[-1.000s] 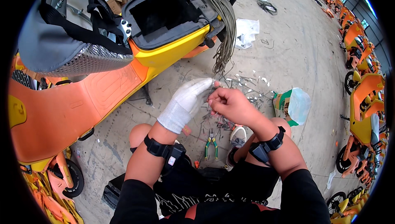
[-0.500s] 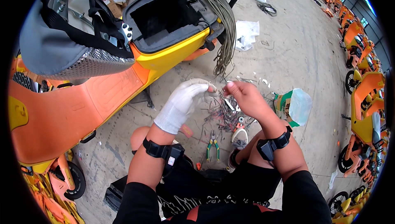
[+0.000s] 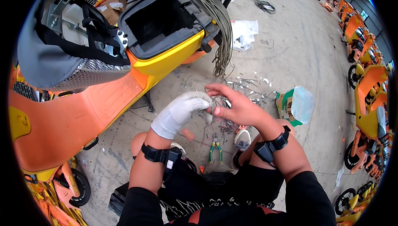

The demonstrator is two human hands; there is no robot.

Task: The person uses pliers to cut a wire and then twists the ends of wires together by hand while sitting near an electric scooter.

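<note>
My left hand (image 3: 177,112), in a white knitted glove, is closed in a pinch in front of me; whatever is between its fingertips is too small to make out. My bare right hand (image 3: 239,106) reaches in from the right, its thumb and fingers apart around the gloved fingertips. Below both hands a pair of pliers (image 3: 215,149) with green and yellow handles lies on the floor. A scatter of thin dark scraps (image 3: 226,127), like cut ties or wire ends, is partly hidden behind my hands.
At left stands an orange and yellow scooter (image 3: 78,120) with its grey seat (image 3: 54,68) tipped up and a bundle of cord (image 3: 222,22) draped over the rear. A green bag (image 3: 286,109) sits on the right. White plastic (image 3: 244,35) lies farther off; scooters (image 3: 367,101) line the right side.
My right hand has moved left to the gloved fingertips, its fingers spreading from a closed pinch. The left hand has shifted slightly down and left.
</note>
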